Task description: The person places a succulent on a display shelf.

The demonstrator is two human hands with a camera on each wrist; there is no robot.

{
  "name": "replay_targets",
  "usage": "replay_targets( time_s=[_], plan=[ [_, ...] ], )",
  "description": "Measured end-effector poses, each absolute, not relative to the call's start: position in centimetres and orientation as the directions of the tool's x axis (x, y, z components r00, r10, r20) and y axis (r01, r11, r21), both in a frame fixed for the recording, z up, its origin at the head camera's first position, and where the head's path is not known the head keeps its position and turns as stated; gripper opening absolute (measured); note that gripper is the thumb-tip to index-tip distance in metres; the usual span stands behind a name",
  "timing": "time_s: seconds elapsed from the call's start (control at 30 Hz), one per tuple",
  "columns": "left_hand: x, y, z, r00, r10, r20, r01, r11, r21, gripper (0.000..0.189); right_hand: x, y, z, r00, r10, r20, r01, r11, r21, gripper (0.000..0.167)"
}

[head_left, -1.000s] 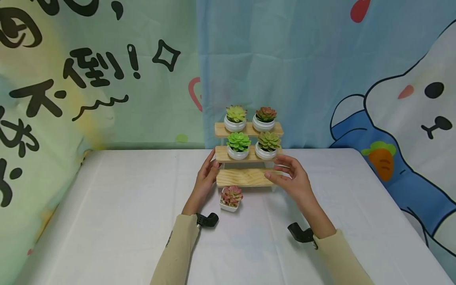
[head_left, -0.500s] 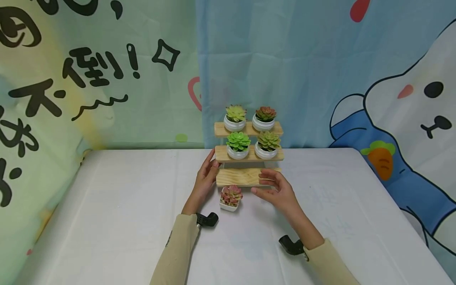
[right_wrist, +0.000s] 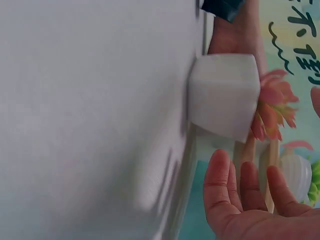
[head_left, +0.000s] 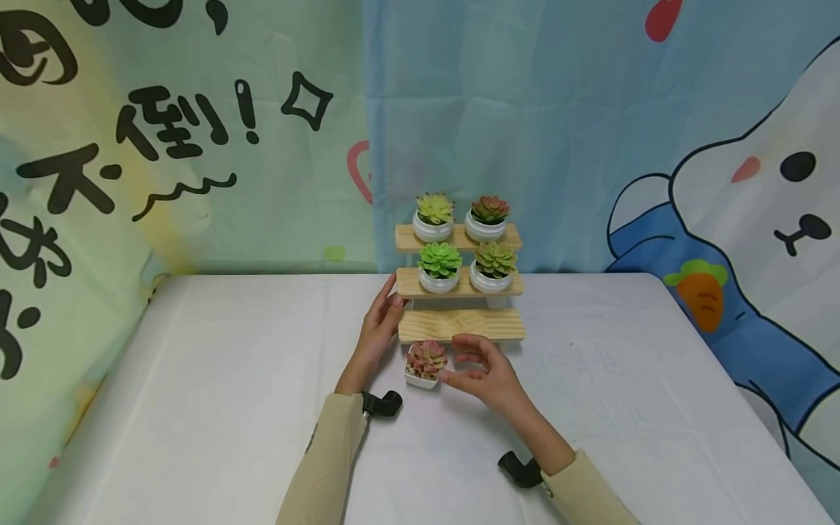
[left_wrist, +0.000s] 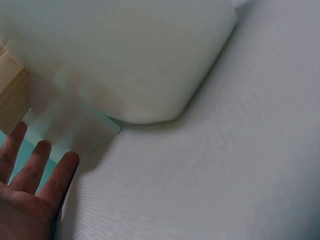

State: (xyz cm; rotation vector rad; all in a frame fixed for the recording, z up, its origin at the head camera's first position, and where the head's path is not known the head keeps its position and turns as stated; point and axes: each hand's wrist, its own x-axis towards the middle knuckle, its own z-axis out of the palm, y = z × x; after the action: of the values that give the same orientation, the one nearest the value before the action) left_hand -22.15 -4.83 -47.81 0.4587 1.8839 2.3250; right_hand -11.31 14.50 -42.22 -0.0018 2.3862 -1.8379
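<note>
A pink succulent (head_left: 426,357) in a square white pot (right_wrist: 225,95) stands on the table in front of a three-tier wooden stand (head_left: 462,326). My left hand (head_left: 378,332) rests at the stand's left side; in the left wrist view its fingers (left_wrist: 32,170) extend along the pale side panel. My right hand (head_left: 484,372) is just right of the pink succulent, fingers spread and slightly bent, thumb tip right at the pot's edge. In the right wrist view, a gap shows between its fingers (right_wrist: 216,182) and the pot.
Two succulents in round white pots, one yellow-green (head_left: 433,219) and one reddish (head_left: 487,219), stand on the top shelf. A bright green one (head_left: 439,268) and an olive one (head_left: 494,267) occupy the middle shelf. A printed cloth (head_left: 558,131) hangs behind the white table (head_left: 249,408).
My right hand has moved left and toward me, from the stand's right side to beside the pink succulent. The left hand and the plants have stayed in place.
</note>
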Motion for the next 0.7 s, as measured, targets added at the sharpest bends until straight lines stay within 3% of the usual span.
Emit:
replay_targets(
  time_s=[0.7],
  plan=[
    [-22.4,-4.8,-48.1,-0.952,0.272,0.144,0.080,-0.231,0.970,0.053,-12.0,13.2,-43.0,-0.974,-0.143,-0.174,0.108,0.377,-0.920,0.066]
  ],
)
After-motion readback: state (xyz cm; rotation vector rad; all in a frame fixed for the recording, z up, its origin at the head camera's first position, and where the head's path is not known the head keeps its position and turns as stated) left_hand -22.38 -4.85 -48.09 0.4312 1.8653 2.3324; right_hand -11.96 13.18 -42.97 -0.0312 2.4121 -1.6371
